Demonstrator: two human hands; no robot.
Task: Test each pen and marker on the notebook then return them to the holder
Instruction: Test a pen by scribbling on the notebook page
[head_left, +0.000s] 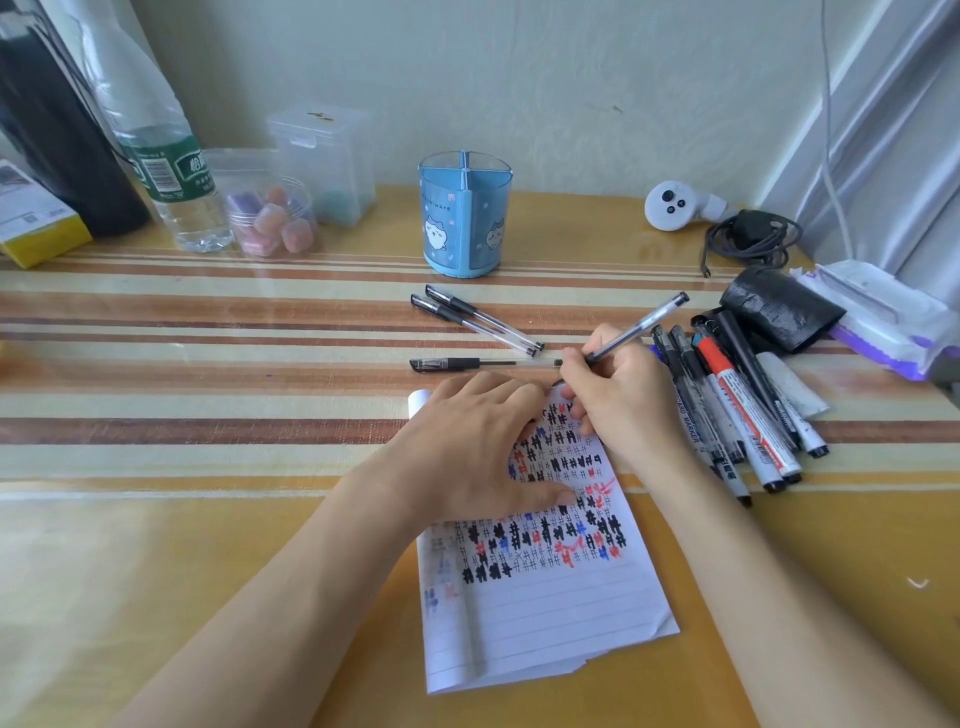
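A lined notebook (545, 613) lies in front of me, its upper half covered in black, red and blue test marks. My left hand (467, 441) presses flat on its top part. My right hand (618, 395) grips a clear gel pen (644, 325), tip down at the page's upper edge. Three capped black gel pens (478, 317) lie on the table beyond the notebook. A pile of pens and whiteboard markers (737, 405) sits to the right. The blue cartoon pen holder (465, 213) stands further back and looks empty.
At the back left stand a water bottle (171, 171), clear plastic boxes (322, 161) and a jar of erasers (272, 218). A white controller (670, 205), a coiled black cable (748, 236), a black roll (779, 306) and a tissue pack (883, 317) occupy the right.
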